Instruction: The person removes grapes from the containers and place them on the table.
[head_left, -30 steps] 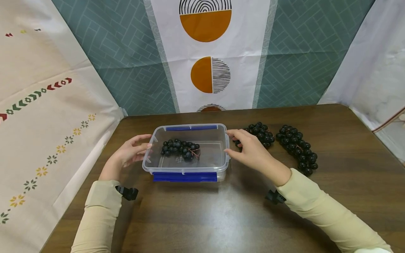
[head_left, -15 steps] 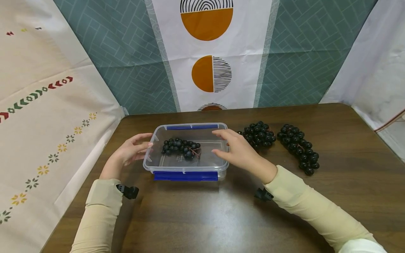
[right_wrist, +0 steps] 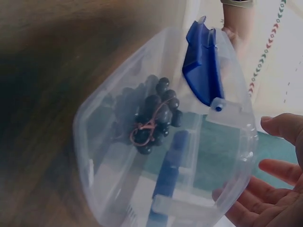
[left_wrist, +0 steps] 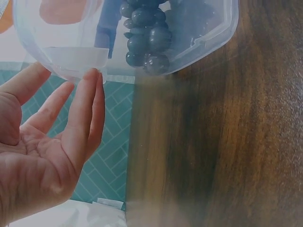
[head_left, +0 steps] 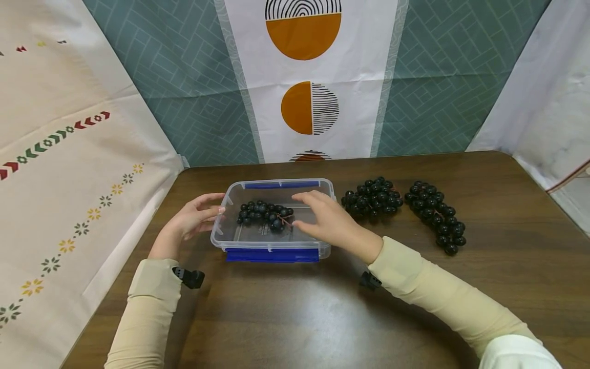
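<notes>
A clear plastic food container with blue side clips stands on the table. Inside lies a bunch of dark grapes, its reddish stem pointing right. My left hand touches the container's left end; in the left wrist view its fingertips meet the clear tab there. My right hand hovers over the container's right half with thumb and fingers apart, holding nothing, its fingertips close to the stem. In the right wrist view that hand overlaps the container's upper edge.
Two more bunches of black grapes, one compact and one long, lie on the wooden table right of the container. A patterned cloth hangs behind the table's far edge, with pale cloths at both sides.
My right hand has moved left from the container's right rim to above its inside, nearer the grape stem. The left hand stays at the left end.
</notes>
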Action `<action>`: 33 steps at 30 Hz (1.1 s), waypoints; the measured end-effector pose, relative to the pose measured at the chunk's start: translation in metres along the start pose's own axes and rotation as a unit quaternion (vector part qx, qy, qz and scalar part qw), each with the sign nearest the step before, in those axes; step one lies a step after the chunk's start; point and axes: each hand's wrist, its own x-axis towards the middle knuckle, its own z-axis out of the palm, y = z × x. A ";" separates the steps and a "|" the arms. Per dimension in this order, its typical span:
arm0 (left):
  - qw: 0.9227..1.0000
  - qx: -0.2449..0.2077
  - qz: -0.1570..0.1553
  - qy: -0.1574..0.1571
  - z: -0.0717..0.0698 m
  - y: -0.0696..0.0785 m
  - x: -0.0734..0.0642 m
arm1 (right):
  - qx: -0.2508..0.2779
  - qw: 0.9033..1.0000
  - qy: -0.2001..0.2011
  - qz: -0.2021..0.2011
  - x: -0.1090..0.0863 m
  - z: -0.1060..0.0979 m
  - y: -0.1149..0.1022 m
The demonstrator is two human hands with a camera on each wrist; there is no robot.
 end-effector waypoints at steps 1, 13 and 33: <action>1.000 0.000 0.000 0.001 0.000 0.000 -0.001 | -0.004 1.000 0.000 -0.001 0.001 0.000 -0.002; 1.000 -0.001 0.004 0.006 0.001 0.001 -0.002 | 0.004 1.000 -0.001 0.002 0.018 -0.007 -0.017; 1.000 -0.002 0.003 0.015 0.002 0.000 -0.004 | -0.002 0.999 0.005 -0.050 0.047 -0.017 -0.037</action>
